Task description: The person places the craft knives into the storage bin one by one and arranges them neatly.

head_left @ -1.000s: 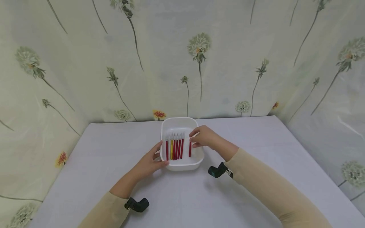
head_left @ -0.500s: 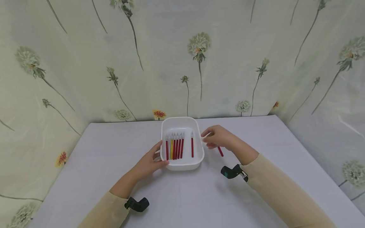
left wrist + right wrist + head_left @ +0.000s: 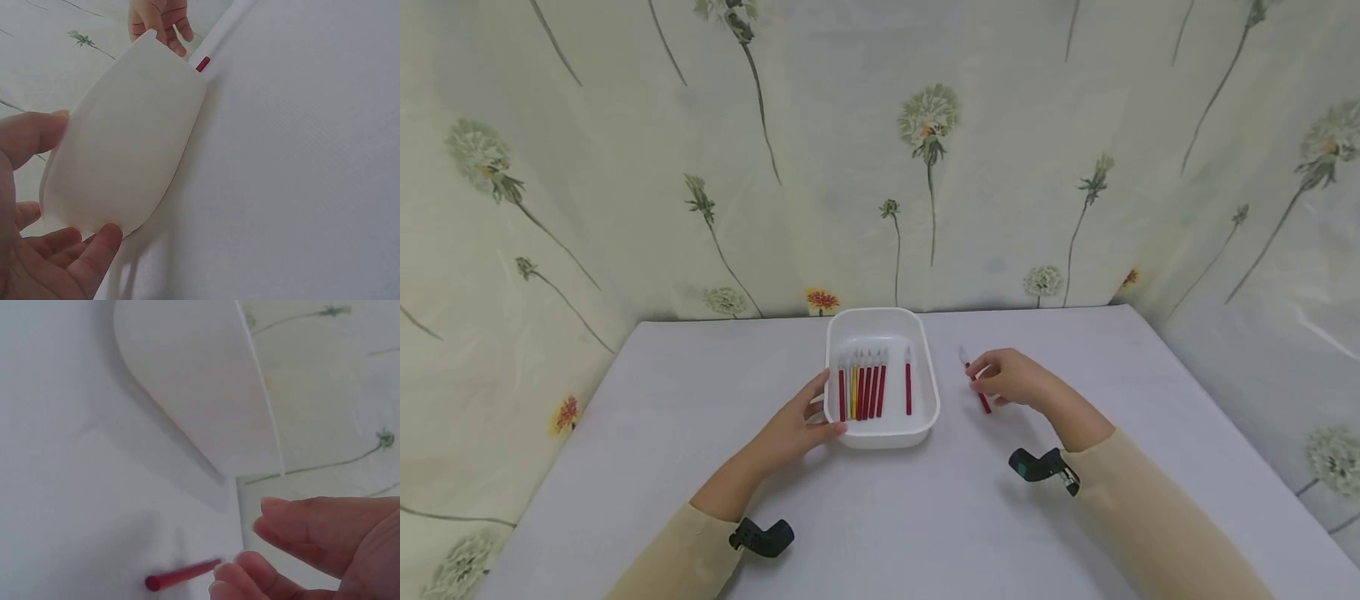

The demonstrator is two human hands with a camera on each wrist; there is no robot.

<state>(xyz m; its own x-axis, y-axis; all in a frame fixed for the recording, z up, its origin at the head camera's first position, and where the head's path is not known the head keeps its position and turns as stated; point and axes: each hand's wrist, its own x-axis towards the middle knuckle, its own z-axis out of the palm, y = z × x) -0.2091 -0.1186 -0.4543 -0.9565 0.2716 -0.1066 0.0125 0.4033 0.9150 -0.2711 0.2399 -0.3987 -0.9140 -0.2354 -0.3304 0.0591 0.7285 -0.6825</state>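
A white plastic box (image 3: 880, 435) stands on the table, and my left hand (image 3: 796, 421) holds its near left corner. In the left wrist view, fingers of that hand (image 3: 47, 206) touch the rim and wall. Inside lie a row of several slim red sticks (image 3: 871, 392) with pale pointed tips, one yellow stick (image 3: 853, 392) among them, and a single red stick (image 3: 908, 387) apart at the right. My right hand (image 3: 1011, 379) is over another red stick (image 3: 984, 403) on the table; in the right wrist view, thumb and fingers are spread, fingertips beside this stick (image 3: 184, 575).
A pale cloth covers the table (image 3: 880, 517). Behind it hangs a curtain (image 3: 820, 167) printed with dandelions. Each wrist bears a small black camera mount (image 3: 762, 538).
My right hand has let go of a red stick in the box and moved out to the right, to the stick on the table. The left hand stays at the box.
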